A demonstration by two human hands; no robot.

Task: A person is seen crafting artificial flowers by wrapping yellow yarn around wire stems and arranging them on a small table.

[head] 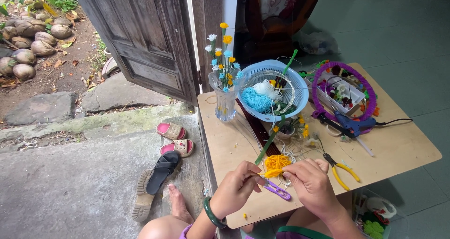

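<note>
- A person is sitting at a low wooden table (403, 150) beside an open door, working both hands together over its near edge.
- The left hand (236, 189) is pinching one end of a small orange fuzzy piece (273, 173), thumb and forefinger closed tight on it.
- The right hand (311, 185) is gripping the other end, fingers curled in and closed around it; neither hand is spread open.
- The orange piece is hovering just above the table, between the two hands, in front of a loose bundle of orange strands (277, 162).
- Purple scissors (276, 190) are lying just under the hands, and yellow-handled pliers (343, 172) are resting just beside the right hand.
- To do this well, it seems best to be keeping both pinches firm and close together, so the small piece is not slipping or untwisting.
- Farther back are standing a glass vase of handmade flowers (225, 86) and a blue basket (300, 86) of yarn.
</note>
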